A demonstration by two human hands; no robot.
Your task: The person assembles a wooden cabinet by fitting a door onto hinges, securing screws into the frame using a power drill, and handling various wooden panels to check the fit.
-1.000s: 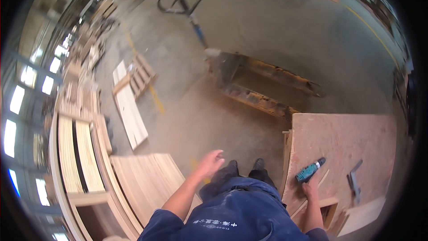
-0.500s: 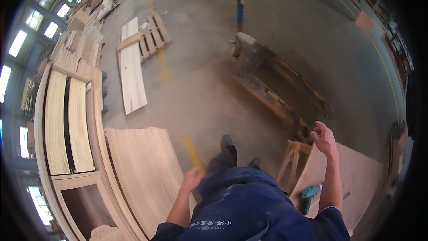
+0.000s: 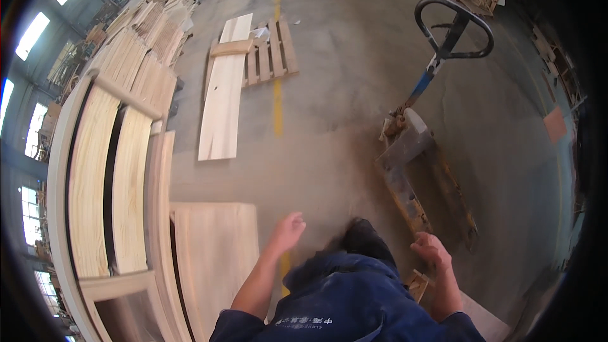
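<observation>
My left hand [image 3: 289,230] is in the air beside the end of a pale wooden board [image 3: 215,240], loosely curled, with its fingers a little apart and nothing in it. On the other side of my body, my right hand [image 3: 433,251] hangs in front of me near the fork ends of a worn pallet jack [image 3: 411,142]. Its fingers are half bent and apart, and it looks free too. The jack's black loop handle [image 3: 486,35] rises at the far right. Neither hand touches anything that I can see.
A wooden cabinet frame [image 3: 60,215] with slats stands along the left. Farther ahead, a long plank [image 3: 221,114] lies across a slatted pallet [image 3: 272,57]. Stacked boards [image 3: 136,41] fill the far left. By my right forearm are a small wooden trestle [image 3: 418,284] and a panel edge [image 3: 484,320].
My view has turned and moved forward, so the jack's handle shows fully. My right hand is lower and closer in; my left hand is farther forward. The green drill on the panel has left view.
</observation>
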